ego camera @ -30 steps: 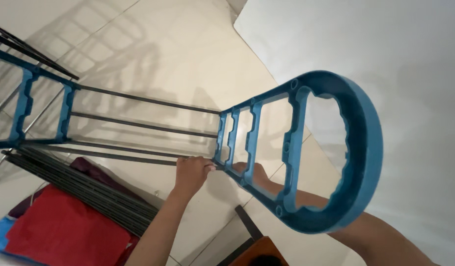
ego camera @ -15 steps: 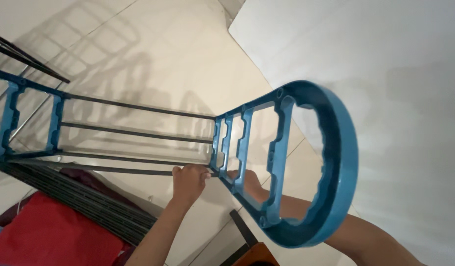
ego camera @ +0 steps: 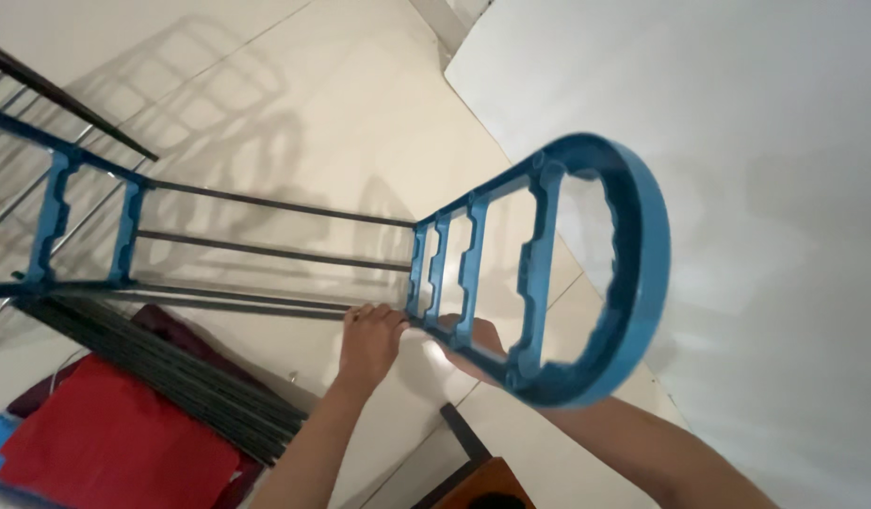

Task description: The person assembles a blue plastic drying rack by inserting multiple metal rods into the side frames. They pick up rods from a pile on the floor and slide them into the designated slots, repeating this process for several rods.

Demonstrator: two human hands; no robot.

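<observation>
A blue plastic side frame [ego camera: 633, 273] with a rounded top stands close to the camera. Dark metal rods [ego camera: 266, 254] run from it to a second blue frame [ego camera: 49, 217] at the far left. My left hand [ego camera: 369, 339] pinches the lowest rod right where it meets the near frame. My right hand [ego camera: 478, 344] holds the lower edge of that near frame from behind, partly hidden by its bars. Both forearms reach in from the bottom edge.
A bundle of several loose dark rods [ego camera: 162, 372] lies on a red cloth [ego camera: 115, 443] at the lower left. A brown wooden object [ego camera: 482, 485] sits at the bottom edge. Pale floor tiles [ego camera: 341, 123] spread beyond, and a white wall [ego camera: 765, 141] stands at the right.
The view has shifted slightly and the near blue frame has tilted. Both hands have stayed at the joint between the lowest rod and the frame.
</observation>
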